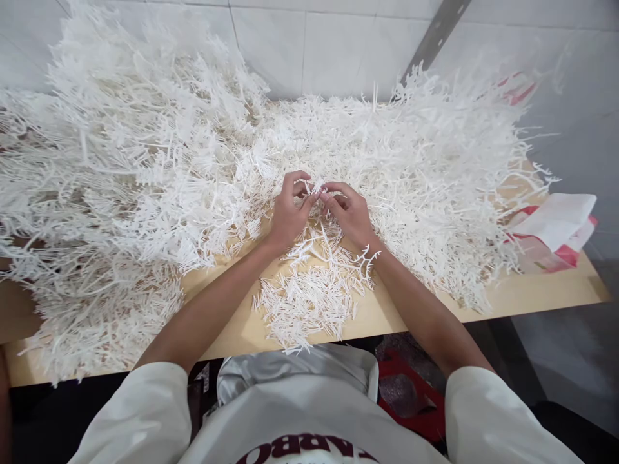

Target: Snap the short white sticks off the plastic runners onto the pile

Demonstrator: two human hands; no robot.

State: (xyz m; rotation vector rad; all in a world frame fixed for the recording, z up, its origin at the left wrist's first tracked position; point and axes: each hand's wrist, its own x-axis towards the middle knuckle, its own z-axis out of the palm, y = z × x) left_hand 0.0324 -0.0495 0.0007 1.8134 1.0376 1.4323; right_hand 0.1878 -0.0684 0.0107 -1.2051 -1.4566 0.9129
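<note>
Both hands meet over the middle of the table, fingertips pinched close together around a thin white branched plastic piece (pixel 316 188). My left hand (pixel 291 209) comes at it from the left, thumb and fingers closed on it. From the other side my right hand (pixel 349 211) grips it as well, its thumb and forefinger almost touching the left thumb. Fingers partly hide the piece. Just below the hands lie a few branched white sprues (pixel 324 248) and a small heap of short white sticks (pixel 307 299).
A tall tangled heap of white branched plastic (pixel 145 142) covers the table's left side. Another white heap (pixel 435 174) spreads to the right. A pink and white plastic bag (pixel 556 225) lies at the right end of the wooden table (pixel 536 287). A tiled wall (pixel 333 48) stands behind.
</note>
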